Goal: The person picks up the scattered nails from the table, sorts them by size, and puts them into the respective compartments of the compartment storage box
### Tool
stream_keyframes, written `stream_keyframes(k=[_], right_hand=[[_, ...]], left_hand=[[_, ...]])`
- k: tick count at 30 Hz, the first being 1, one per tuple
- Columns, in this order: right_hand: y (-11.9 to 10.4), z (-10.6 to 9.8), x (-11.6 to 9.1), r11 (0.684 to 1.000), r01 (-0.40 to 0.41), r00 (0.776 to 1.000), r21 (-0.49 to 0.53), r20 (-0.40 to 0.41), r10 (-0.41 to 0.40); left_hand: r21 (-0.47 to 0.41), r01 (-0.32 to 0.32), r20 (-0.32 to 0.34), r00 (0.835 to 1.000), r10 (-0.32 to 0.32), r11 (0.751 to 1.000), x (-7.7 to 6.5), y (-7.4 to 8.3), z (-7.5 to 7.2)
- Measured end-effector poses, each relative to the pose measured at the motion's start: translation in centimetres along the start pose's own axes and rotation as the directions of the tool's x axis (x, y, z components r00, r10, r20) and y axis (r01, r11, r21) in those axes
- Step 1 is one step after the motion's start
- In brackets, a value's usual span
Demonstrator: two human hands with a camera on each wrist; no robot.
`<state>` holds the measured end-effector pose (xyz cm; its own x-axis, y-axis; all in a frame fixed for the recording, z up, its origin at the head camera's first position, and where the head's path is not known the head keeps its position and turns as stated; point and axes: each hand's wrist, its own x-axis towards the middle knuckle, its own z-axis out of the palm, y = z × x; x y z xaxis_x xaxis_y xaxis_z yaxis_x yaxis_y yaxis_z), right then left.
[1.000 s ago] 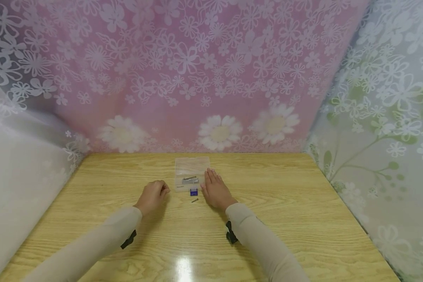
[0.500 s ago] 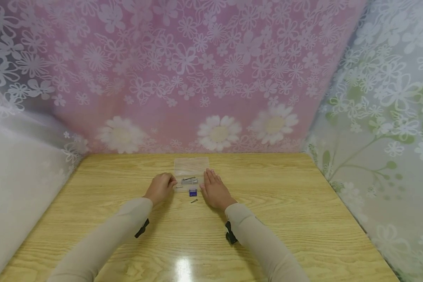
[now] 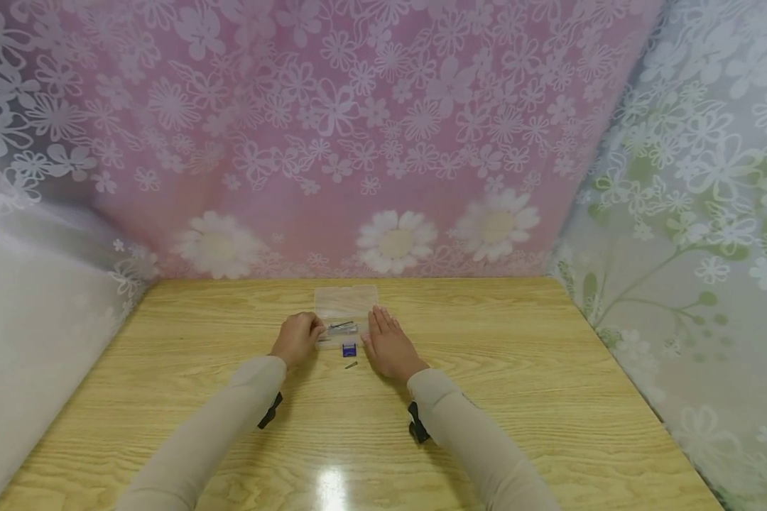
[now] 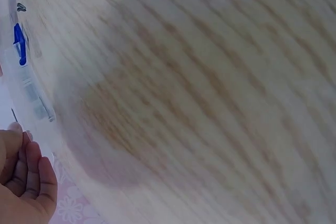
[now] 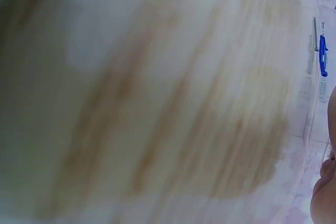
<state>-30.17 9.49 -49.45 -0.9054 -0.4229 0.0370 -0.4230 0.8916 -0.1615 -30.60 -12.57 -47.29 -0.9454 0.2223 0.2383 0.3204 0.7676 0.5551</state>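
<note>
A clear plastic box [image 3: 346, 301] lies with its lid folded back on the table. My left hand [image 3: 298, 337] is at its left side, thumb and fingertips pinching a thin dark nail [image 4: 14, 114] that pokes out past them in the left wrist view. My right hand [image 3: 391, 345] lies flat with fingers straight along the box's right edge. In the box's middle sit several thin metal pieces [image 3: 342, 327]. A small blue plastic piece [image 3: 349, 350] is at the box's front edge. Just in front of it lies a short dark metal piece [image 3: 351, 365].
The wood-grain table [image 3: 486, 426] stretches around the box on all sides. A pink flowered cloth [image 3: 332, 177] hangs behind its far edge, with pale cloths at the left and right. Dark straps [image 3: 418, 423] are on the wrists.
My left hand has moved right and slightly forward, from beside the box to its left compartment, where its fingertips now pinch the nail. My right hand has stayed in place.
</note>
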Motion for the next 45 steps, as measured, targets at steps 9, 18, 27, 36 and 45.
stream_keyframes(k=[9,18,27,36,45], right_hand=[[0.1,0.3,0.0,1.000,0.018,1.000,-0.010,-0.023,-0.018],[0.0,0.3,0.1,1.000,0.011,1.000,-0.008,-0.011,-0.011],[0.1,0.4,0.1,1.000,0.008,1.000,-0.010,-0.011,-0.008],[0.2,0.4,0.2,1.000,-0.002,1.000,-0.011,-0.007,0.002],[0.2,0.4,0.3,1.000,0.011,1.000,-0.011,-0.022,-0.011]], left_hand=[[-0.003,0.023,0.016,1.000,-0.023,1.000,-0.1,0.2,0.0],[-0.067,0.057,0.042,0.998,-0.054,0.996,-0.1,0.0,-0.1],[-0.100,0.038,0.032,0.999,-0.035,0.994,-0.9,0.8,-0.8],[-0.148,0.016,0.085,0.996,-0.003,0.989,-2.7,2.5,-0.2],[-0.154,0.045,0.119,0.993,-0.027,0.987,-3.7,4.1,1.4]])
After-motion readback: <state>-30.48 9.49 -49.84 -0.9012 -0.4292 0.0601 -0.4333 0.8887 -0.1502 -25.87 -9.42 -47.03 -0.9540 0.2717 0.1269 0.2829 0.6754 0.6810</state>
